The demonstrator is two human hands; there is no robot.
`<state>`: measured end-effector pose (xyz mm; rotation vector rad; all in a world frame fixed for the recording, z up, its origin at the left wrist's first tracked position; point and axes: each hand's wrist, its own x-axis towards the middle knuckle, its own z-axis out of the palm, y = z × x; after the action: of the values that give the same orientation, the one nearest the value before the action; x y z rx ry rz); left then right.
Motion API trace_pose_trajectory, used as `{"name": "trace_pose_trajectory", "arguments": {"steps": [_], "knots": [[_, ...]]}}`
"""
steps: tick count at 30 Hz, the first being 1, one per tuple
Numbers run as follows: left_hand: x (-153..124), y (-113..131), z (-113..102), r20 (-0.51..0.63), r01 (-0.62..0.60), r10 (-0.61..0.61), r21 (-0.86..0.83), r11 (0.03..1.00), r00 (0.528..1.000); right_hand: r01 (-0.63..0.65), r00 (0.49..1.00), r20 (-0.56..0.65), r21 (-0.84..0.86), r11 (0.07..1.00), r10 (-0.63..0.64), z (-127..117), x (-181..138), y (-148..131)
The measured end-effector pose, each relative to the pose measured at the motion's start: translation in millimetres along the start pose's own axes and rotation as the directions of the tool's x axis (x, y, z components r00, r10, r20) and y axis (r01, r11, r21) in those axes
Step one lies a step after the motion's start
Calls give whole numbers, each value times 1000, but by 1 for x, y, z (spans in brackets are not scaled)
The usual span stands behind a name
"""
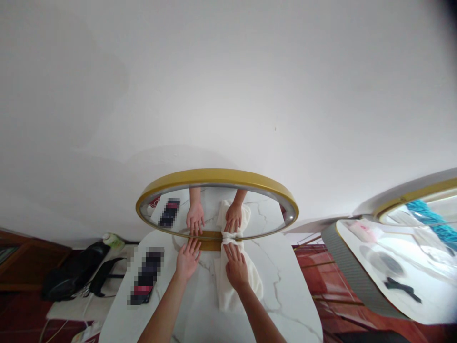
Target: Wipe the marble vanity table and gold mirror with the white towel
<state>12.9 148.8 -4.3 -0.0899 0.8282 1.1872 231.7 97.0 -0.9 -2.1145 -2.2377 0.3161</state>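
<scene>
My left hand (pixel 188 261) is open, its fingers spread and pointing toward the gold base (pixel 210 246) of a mirror; it holds nothing. My right hand (pixel 236 267) lies flat on a white towel (pixel 228 297), fingers stretched toward the mirror. The towel is loosely folded on the marble-patterned table (pixel 278 295), its far end bunched up against the mirror base. In front of me stands the oval-looking mirror (pixel 214 209) with a gold rim. Both hands and the towel show again in its glass.
A blurred-out dark flat object (pixel 148 274) lies on the table's left side. Further left are a black bag (pixel 74 271) and a green-and-white bottle (pixel 113 240). To the right stands a second table (pixel 360 281) with a pink pack (pixel 366 232), a black item (pixel 402 288) and another mirror.
</scene>
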Motion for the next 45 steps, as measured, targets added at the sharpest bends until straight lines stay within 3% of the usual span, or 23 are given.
{"name": "trace_pose_trajectory", "arguments": {"steps": [12, 15, 23, 27, 31, 40, 45], "knots": [[-1, -2, 3, 6, -23, 23, 3, 1000, 1000, 240, 967, 71, 78, 968, -246, 4, 25, -65], [-1, -1, 3, -2, -8, 8, 7, 1000, 1000, 234, 968, 72, 74, 969, -240, 4, 27, -59], [-2, 1, 4, -20, 11, -11, 18, 1000, 1000, 118, 992, 49, 35, 992, -119, -2, 15, -6], [-2, 0, 5, -19, 17, -17, 21, 1000, 1000, 90, 995, 41, 24, 996, -90, -3, 12, 7], [-2, -1, 5, -33, 9, -8, 26, 1000, 999, 136, 990, 44, 35, 990, -137, -4, 16, -3], [-5, 3, 10, -23, 8, -7, 66, 998, 1000, 264, 961, 62, 85, 961, -270, -5, 36, -58], [-5, 4, 10, -22, 6, -4, 76, 997, 1000, 243, 966, 66, 96, 965, -250, -9, 37, -54]]}}
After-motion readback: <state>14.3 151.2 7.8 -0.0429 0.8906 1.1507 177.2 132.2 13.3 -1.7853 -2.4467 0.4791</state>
